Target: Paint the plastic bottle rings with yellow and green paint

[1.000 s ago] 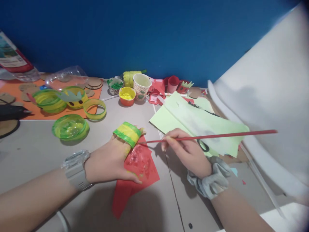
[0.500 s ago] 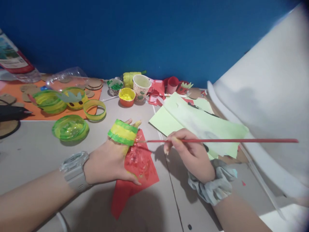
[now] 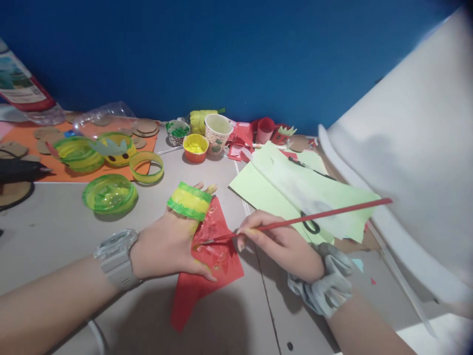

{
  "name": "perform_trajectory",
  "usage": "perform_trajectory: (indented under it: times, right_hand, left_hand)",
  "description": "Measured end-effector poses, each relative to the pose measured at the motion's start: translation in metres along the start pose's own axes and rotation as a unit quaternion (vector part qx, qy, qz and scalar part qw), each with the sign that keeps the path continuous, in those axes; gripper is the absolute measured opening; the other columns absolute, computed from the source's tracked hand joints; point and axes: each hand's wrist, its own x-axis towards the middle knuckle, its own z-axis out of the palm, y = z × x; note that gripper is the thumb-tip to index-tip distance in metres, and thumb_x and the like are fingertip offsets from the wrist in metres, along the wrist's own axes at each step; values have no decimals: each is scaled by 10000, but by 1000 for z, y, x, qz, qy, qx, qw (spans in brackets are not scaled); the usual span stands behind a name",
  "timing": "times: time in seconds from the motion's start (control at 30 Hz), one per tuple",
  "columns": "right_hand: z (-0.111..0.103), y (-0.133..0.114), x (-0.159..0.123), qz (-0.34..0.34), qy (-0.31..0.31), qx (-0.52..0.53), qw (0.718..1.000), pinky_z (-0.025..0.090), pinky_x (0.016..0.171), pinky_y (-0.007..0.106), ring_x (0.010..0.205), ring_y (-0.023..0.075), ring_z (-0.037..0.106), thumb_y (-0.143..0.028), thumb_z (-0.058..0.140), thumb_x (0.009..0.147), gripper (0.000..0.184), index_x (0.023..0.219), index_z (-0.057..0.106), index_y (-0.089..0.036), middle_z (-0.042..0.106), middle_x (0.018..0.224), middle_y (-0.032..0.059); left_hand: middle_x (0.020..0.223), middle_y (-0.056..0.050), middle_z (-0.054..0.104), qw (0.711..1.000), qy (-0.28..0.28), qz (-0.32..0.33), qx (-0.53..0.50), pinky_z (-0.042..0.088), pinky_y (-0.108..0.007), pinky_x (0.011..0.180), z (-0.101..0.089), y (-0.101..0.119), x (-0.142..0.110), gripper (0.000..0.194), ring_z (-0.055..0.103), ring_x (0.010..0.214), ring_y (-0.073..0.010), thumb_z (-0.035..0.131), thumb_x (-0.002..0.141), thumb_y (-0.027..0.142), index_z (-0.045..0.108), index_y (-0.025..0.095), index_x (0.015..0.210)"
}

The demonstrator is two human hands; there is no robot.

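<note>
Seemingly picking up paint, the right hand [image 3: 283,241] pinches the red brush [image 3: 325,214], tip near the left edge of the red paper [image 3: 218,271]. Along that edge, the left hand [image 3: 162,251], thumb spread, wears the striped band [image 3: 189,201] round its fingers; painting it further would call for a steady hold.

Yellow band [image 3: 189,200], 2 green edges [image 3: 185,211], red paintbrush [image 3: 295,220] slanted over red paper [image 3: 221,268]

The right hand [image 3: 283,246] slid left, and its brush [image 3: 314,216] tip moved from beside the band [image 3: 189,201] toward the left thumb [image 3: 201,268].
</note>
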Motion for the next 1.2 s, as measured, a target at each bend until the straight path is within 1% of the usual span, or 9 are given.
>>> perform_trajectory:
  times: [0.17,0.33,0.47,0.63,0.8,0.87,1.0,1.13,1.2]
  right_hand:
    - [-5,-3,-1,-3,85,-20,996,488,721,228,743,96,607,-282,443,984,167,874,556,-225,612,791,-13]
    - [-4,-7,-4,8,0,-28,1000,499,671,238,682,113,625,-299,505,955,179,827,597,-214,641,741,-6]
    - [-5,-6,-4,19,58,-53,997,480,719,241,723,112,610,-288,472,971,198,826,580,-207,614,773,7]
    - [-1,-6,-3,23,-8,-39,999,492,645,251,657,125,626,-328,487,961,201,831,583,-210,650,714,2]
    - [-6,-7,-5,22,88,-53,994,451,682,235,659,93,575,-284,465,976,211,794,552,-223,592,709,-23]
    - [-4,-8,-7,22,70,-7,997,467,660,258,647,110,582,-310,433,986,193,842,536,-232,598,703,-24]
    - [2,-7,-8,47,-21,25,998,458,641,271,643,125,575,-311,476,967,207,804,547,-204,612,694,-1]
    - [-1,-6,-8,42,21,25,999,394,576,244,543,90,486,-318,432,987,255,767,494,-207,518,589,-46]
    - [-1,-5,-7,35,34,31,998,409,607,252,587,99,519,-336,415,992,236,809,499,-213,546,622,-40]
  left_hand:
    - [1529,-198,314,1000,-16,-7,-1,186,-543,1179,0,0,-1,1259,203,1433,-430,627,564,827,166,139,1513]
    - [1544,-213,258,1000,1,-8,3,219,-562,1153,1,0,-1,1344,190,1429,-451,676,525,807,57,155,1523]
    - [1543,-178,283,1000,-2,1,0,210,-513,1168,2,-1,-1,1238,220,1429,-425,691,571,760,139,181,1516]
    - [1509,-184,355,1000,-8,1,-4,229,-509,1158,0,-1,-2,1258,259,1416,-423,677,564,780,140,159,1517]
    - [1479,-173,410,1000,-16,-14,0,254,-498,1147,-1,0,-2,1217,276,1410,-420,681,567,770,196,164,1505]
    - [1484,-187,396,1000,-21,-19,-7,248,-509,1146,-1,0,-2,1228,263,1413,-427,673,560,784,205,149,1501]
    - [1518,-211,325,999,-20,-16,-18,206,-557,1146,0,-2,-1,1221,205,1424,-450,631,573,815,209,135,1495]
    - [1547,-210,253,1000,-20,-17,-16,211,-569,1141,0,-3,-3,1265,166,1430,-463,629,570,818,127,143,1516]
    - [1551,-218,232,1000,-17,-17,-12,210,-574,1141,0,-3,-3,1313,156,1431,-469,634,558,821,72,135,1525]
